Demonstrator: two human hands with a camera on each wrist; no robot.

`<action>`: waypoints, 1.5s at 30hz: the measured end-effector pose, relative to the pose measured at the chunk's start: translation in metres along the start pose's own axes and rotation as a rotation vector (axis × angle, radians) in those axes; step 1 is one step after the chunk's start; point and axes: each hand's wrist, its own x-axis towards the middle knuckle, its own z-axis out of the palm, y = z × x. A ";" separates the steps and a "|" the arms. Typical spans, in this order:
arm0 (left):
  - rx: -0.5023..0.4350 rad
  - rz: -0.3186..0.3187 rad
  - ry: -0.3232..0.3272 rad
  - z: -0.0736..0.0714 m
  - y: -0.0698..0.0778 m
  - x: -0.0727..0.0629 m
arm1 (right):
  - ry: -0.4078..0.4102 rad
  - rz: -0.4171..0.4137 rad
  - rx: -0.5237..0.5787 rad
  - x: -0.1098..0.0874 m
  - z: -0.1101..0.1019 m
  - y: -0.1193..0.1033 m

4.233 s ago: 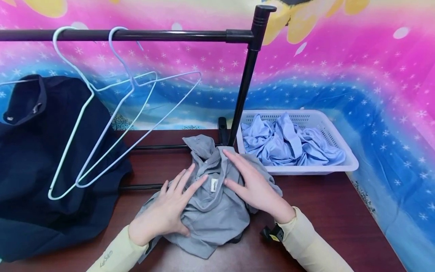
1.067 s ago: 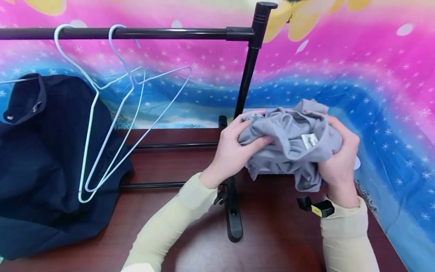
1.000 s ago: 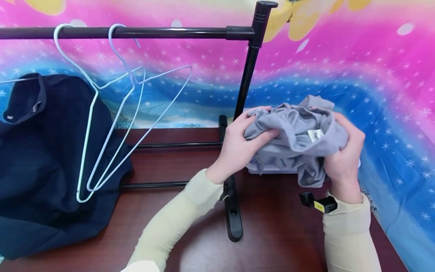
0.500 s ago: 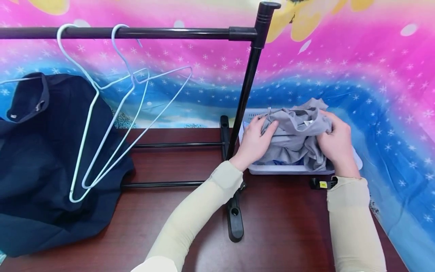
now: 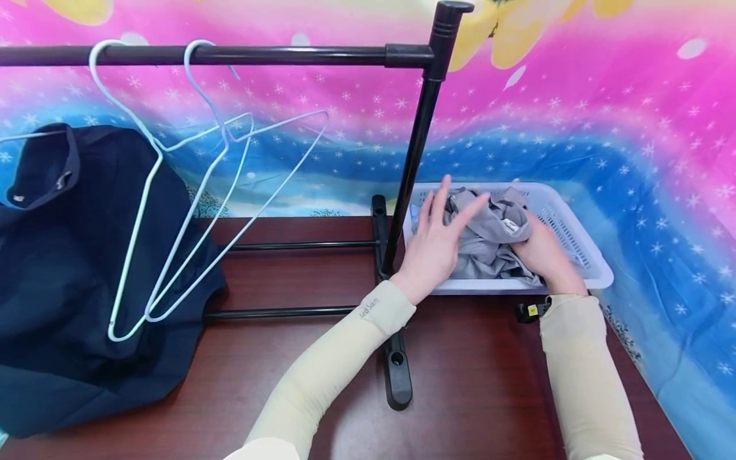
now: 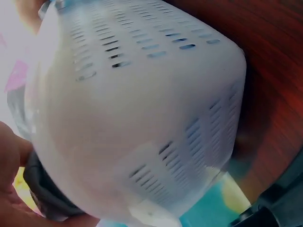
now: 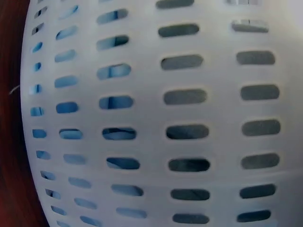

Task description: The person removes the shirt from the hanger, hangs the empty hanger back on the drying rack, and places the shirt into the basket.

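A crumpled grey shirt [image 5: 485, 246] with a white neck label lies in the white perforated basket [image 5: 598, 271], over light blue cloth that shows through the slots in the right wrist view. My left hand [image 5: 434, 249] is at the basket's left part, its fingers straight and spread over the shirt's left side. In the left wrist view, part of that hand [image 6: 9, 179] shows beside the basket wall and some dark cloth. At the shirt's right side is my right hand [image 5: 543, 252]; its fingers are hidden behind the collar, so I cannot tell whether they grip it.
A black clothes rack [image 5: 416, 144] stands left of the basket, its foot [image 5: 397, 377] on the dark red table [image 5: 466, 383]. Two empty wire hangers [image 5: 152, 166] hang from its bar. A navy garment [image 5: 115, 255] hangs further left. A printed cloth backdrop [image 5: 575, 96] rises behind.
The grey shirt went from the table, held in both hands, to the right and down into the basket. Over the last half second my left fingers have straightened off the cloth.
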 end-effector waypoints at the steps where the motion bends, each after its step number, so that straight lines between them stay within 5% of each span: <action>1: 0.052 0.032 -0.021 0.000 0.001 -0.001 | -0.014 0.004 -0.004 0.000 0.001 0.000; 4: 0.247 0.086 -0.125 0.003 -0.001 -0.002 | -0.061 0.004 0.013 0.002 0.002 0.000; 8: 0.440 0.010 -0.359 0.011 -0.009 0.002 | -0.151 0.015 -0.010 0.007 0.003 0.004; 14: 0.456 -0.172 -0.695 0.015 -0.015 0.012 | -0.311 0.063 -0.088 0.014 0.004 0.007; 20: 0.519 -0.256 -0.878 0.010 -0.007 0.019 | -0.450 0.071 -0.059 0.017 0.011 0.008; 24: 0.543 -0.267 -0.873 0.011 -0.006 0.019 | -0.462 0.066 -0.068 0.017 0.012 0.008; 30: 0.492 -0.211 -0.715 0.016 -0.011 0.011 | -0.416 0.101 -0.063 0.016 0.010 0.011; 40: 0.295 -0.195 -0.469 0.019 -0.019 0.006 | -0.131 0.061 -0.056 0.011 0.004 0.009; 45: 0.188 -0.183 -0.398 0.013 -0.021 0.004 | -0.070 0.038 -0.023 0.004 -0.008 -0.001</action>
